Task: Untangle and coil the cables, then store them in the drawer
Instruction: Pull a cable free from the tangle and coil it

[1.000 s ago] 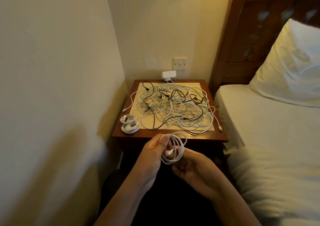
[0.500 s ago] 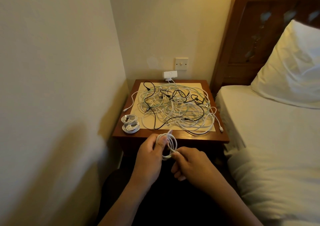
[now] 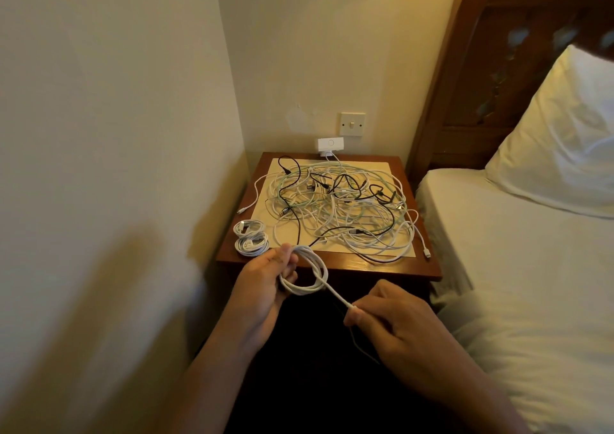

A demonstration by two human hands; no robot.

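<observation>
A tangle of white, black and pale green cables covers the wooden bedside table. Two coiled white cables lie at the table's front left corner. In front of the table edge my left hand grips a white cable coil by its top left. A straight stretch of that cable runs down and right to my right hand, which pinches its plug end. The drawer is not visible in the dark below the table.
A wall stands close on the left. A bed with a white pillow lies on the right against a wooden headboard. A white charger and a wall switch sit behind the table.
My right hand has pulled the cable's plug end out of the coil, down and to the right. The left hand keeps hold of the coil, now raised slightly toward the table edge.
</observation>
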